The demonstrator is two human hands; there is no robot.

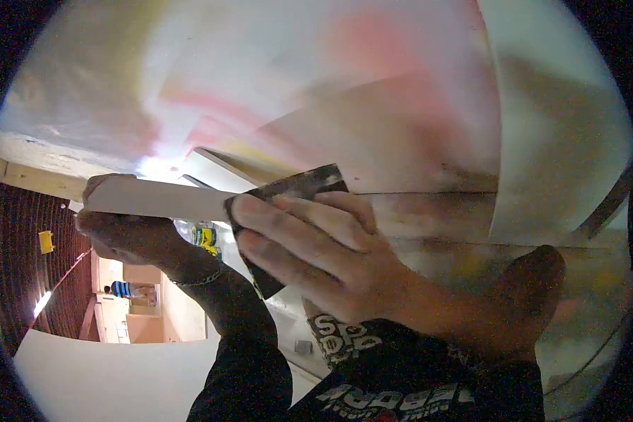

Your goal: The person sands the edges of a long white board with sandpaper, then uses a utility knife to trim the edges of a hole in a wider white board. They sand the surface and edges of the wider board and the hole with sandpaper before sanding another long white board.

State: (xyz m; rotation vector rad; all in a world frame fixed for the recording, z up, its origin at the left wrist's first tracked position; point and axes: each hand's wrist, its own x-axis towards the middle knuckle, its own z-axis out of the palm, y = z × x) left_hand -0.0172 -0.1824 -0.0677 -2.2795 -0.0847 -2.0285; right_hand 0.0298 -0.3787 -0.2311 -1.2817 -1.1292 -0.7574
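Observation:
My left hand (112, 228) is closed around the far end of a narrow white strip (169, 199), which runs sideways in front of me. A chain bracelet circles that wrist. My right hand (316, 246) holds a dark sheet that looks like sandpaper (264, 278) against the strip's other end, fingers lying over it. The sheet's edges stick out above and below my fingers. How the thumb grips it is hidden. My right hand is slightly blurred.
A large pale surface with pink and yellow patches (380, 42) fills the upper view. Behind my hands stand containers with yellow-green labels (205, 238). Far off at left are a person in a striped shirt (123, 289), a lit tube (42, 302) and a yellow box (46, 242).

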